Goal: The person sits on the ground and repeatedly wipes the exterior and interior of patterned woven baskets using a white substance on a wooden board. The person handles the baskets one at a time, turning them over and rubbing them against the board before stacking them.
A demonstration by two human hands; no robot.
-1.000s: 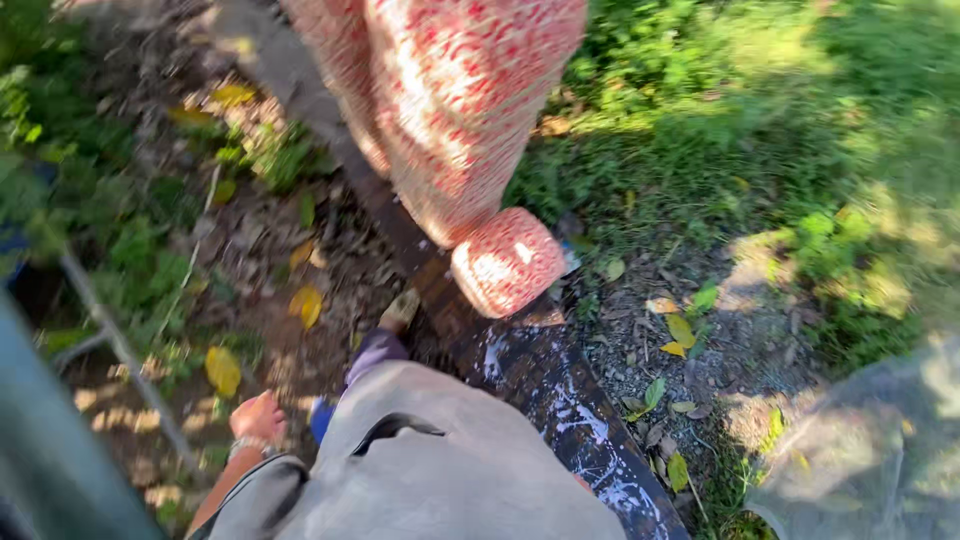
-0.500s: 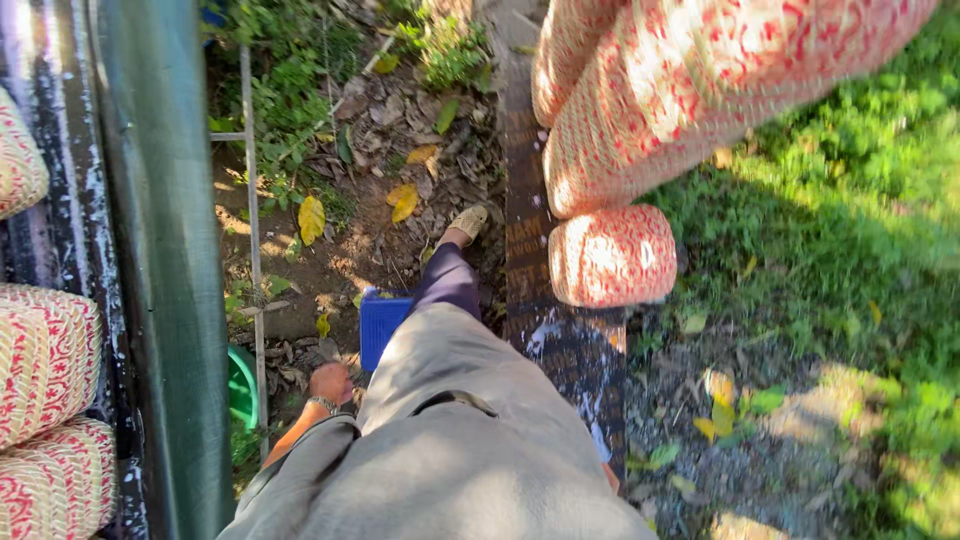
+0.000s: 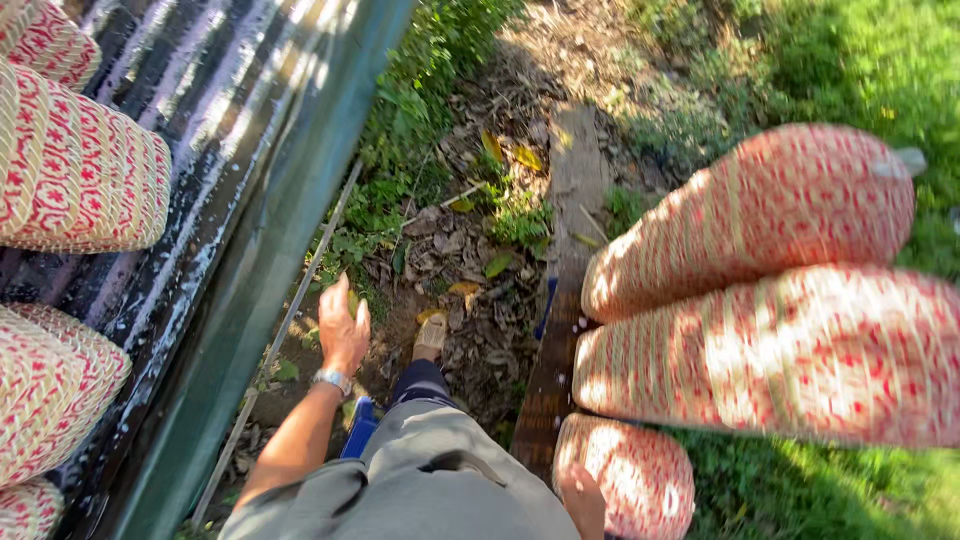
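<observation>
The red-and-cream patterned woven rolls [image 3: 800, 300] look like plaited straw or plastic mesh, matt and ribbed. The dark corrugated metal sheet [image 3: 190, 150] shines glossy in the sun, edged by a smooth green painted rail [image 3: 290, 260]. The grey trousers [image 3: 440, 490] are matt cloth. The wristwatch [image 3: 331, 379] gleams like metal. The narrow wooden plank [image 3: 560, 330] looks rough and weathered.

Red-and-cream woven roll [image 3: 625, 475], end facing up, upright-ish on the dark wet plank [image 3: 548, 385], near its close end. Two bigger matching rolls [image 3: 780, 290] lie stacked just beyond it.
</observation>
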